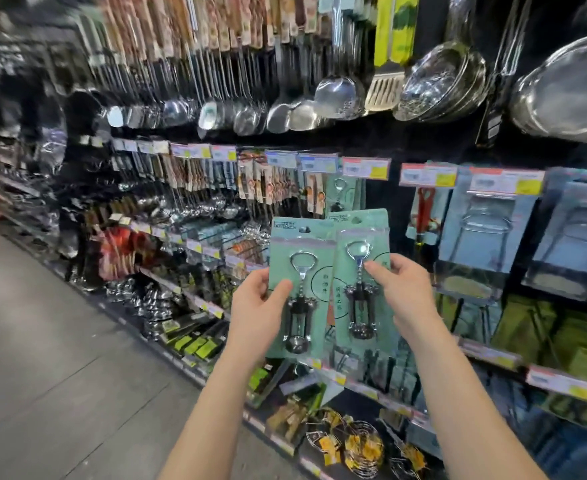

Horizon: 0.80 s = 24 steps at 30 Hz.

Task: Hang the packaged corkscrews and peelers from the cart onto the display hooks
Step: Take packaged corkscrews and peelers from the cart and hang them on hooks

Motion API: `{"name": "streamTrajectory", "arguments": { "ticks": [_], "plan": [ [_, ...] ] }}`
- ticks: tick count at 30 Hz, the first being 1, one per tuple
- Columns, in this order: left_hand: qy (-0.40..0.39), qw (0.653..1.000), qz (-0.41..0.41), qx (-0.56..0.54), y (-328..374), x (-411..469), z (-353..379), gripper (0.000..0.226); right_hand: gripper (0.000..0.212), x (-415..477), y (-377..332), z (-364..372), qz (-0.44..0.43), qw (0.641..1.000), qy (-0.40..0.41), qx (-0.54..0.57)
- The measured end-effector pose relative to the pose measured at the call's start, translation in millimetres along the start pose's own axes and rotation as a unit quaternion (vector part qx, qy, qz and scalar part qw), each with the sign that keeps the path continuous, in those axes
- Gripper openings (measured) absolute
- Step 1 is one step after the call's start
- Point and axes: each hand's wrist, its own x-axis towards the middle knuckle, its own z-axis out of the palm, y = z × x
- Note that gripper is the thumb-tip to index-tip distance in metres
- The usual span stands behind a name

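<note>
I have two packaged corkscrews up in front of the display wall, one in each hand. My left hand (257, 301) grips the left corkscrew pack (299, 289) by its left edge, thumb pressed on the front of the green card, the other fingers hidden behind it. My right hand (401, 289) holds the right corkscrew pack (359, 278) by its right edge, thumb tip pressing on the blister just beside the screw shaft, the rest of the fingers behind the card. The right pack overlaps the front of the left pack along their shared edge, and both stand roughly upright, the right one tilted slightly.

Each pack is a sealed green card with a clear blister holding one winged metal corkscrew, ring end up. Each card has a hang slot near its top edge.

Just beyond the packs, a hanging corkscrew pack (345, 195) of the same green sits on a hook under a price tag (366, 168). To its right is a dark, bare strip of backboard, then blue carded racks (486, 230). Ladles (278, 112) and steel bowls (441, 84) hang above. To the left, the grey aisle floor (49, 358) lies open alongside the low shelf edge (188, 362).
</note>
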Motion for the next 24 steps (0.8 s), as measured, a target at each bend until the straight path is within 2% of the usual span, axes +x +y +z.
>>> {"name": "streamTrajectory", "arguments": {
  "ticks": [2, 5, 11, 15, 19, 24],
  "plan": [
    [0.000, 1.000, -0.005, 0.004, -4.8, 24.2, 0.6, 0.015, 0.017, 29.4, 5.6, 16.9, -0.001, 1.000, 0.004, 0.005],
    [-0.001, 1.000, -0.003, 0.025, -11.4, 62.2, 3.0, 0.018, 0.032, 76.6, 14.3, 40.7, -0.003, 1.000, 0.009, 0.014],
    [-0.025, 0.998, 0.001, 0.054, -19.4, 144.8, 14.7, 0.013, 0.034, 159.7, 29.5, 73.1, -0.011, 1.000, -0.009, 0.019],
    [-0.047, 0.998, -0.001, 0.029, -27.6, 179.3, 22.8, 0.014, 0.028, 197.9, 34.8, 89.2, -0.009, 1.000, 0.003, 0.000],
    [-0.066, 0.998, -0.001, 0.011, -38.6, 204.4, 27.5, 0.013, 0.064, 219.9, 30.4, 102.7, 0.010, 0.999, 0.003, 0.033],
    [-0.089, 0.996, -0.002, -0.008, -51.6, 232.4, 27.6, 0.011, 0.073, 232.5, 28.8, 114.3, -0.005, 0.998, 0.018, 0.053]
  ]
}}
